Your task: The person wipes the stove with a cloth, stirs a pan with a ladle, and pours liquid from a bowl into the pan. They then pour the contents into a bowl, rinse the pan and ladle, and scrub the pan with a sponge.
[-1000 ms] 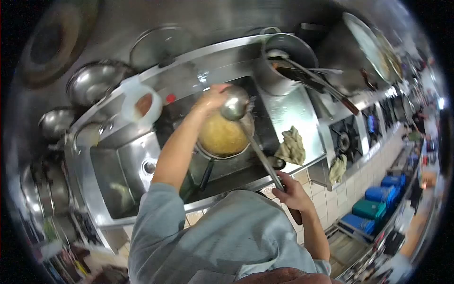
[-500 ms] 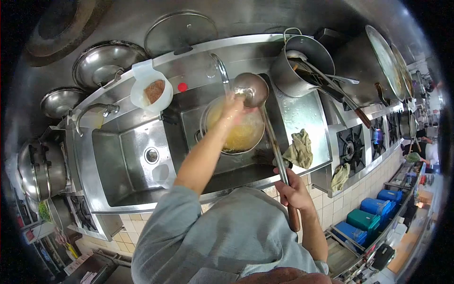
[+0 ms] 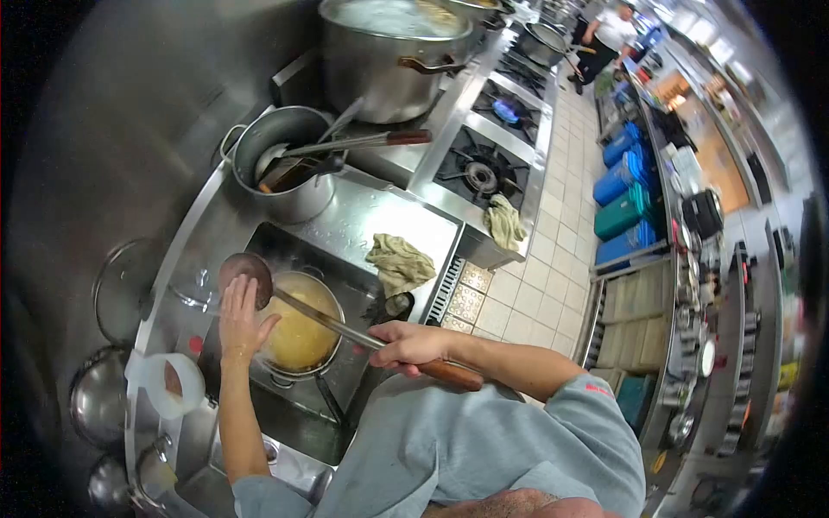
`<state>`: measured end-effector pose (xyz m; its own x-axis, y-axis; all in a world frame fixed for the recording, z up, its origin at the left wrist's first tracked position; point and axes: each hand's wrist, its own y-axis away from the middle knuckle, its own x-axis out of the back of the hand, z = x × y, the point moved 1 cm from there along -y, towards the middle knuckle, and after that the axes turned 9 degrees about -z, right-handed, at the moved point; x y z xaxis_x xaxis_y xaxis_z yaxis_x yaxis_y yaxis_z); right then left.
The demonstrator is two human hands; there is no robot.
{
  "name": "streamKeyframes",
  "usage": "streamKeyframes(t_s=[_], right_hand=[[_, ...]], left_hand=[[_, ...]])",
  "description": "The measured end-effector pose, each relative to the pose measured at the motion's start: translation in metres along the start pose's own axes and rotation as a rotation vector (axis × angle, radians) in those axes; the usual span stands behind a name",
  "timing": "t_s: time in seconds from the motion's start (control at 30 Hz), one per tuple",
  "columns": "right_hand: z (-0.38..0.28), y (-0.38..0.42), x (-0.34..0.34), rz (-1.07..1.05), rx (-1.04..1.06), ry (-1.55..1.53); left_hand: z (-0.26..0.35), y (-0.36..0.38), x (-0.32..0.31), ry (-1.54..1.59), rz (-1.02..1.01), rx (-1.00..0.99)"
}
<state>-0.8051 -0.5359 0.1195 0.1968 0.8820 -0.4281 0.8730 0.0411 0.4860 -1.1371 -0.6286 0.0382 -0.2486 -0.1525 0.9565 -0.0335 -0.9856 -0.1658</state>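
Observation:
A long ladle with a wooden handle end lies across the sink, and my right hand is closed around the handle. Its round metal bowl is at the far left end, over the edge of a pot. My left hand has its fingers stretched out and overlapping that bowl; it appears to touch it. Below sits the pot with cloudy yellow contents, standing in the dark sink basin. A curved faucet is close to the ladle bowl.
A tall pot holding several utensils stands behind the sink. A crumpled cloth lies on the counter; another cloth hangs by the stove. A translucent jug is at left. A lit burner and a person are farther off.
The view has swung toward the stoves and aisle. My left hand, blurred before at the ladle bowl, now shows spread fingers there. My right hand keeps hold of the ladle handle.

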Motion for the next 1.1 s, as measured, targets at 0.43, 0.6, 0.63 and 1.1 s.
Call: streamKeyframes(t_s=[0.43,0.6,0.63,1.1], right_hand=[[0.004,-0.003,-0.007,-0.111,0.093,-0.027],[-0.003,0.004,-0.007,-0.046,0.019,0.172],[-0.006,0.003,-0.007,-0.036,-0.003,0.167],[-0.013,0.007,-0.02,0.101,-0.15,-0.01]], left_hand=[[-0.001,-0.02,0.0,-0.129,-0.473,0.467],[0.04,-0.029,0.017,-0.041,0.169,0.39],[0.034,-0.031,0.011,-0.021,0.179,0.369],[0.02,0.006,0.034,0.087,-0.326,0.466]])
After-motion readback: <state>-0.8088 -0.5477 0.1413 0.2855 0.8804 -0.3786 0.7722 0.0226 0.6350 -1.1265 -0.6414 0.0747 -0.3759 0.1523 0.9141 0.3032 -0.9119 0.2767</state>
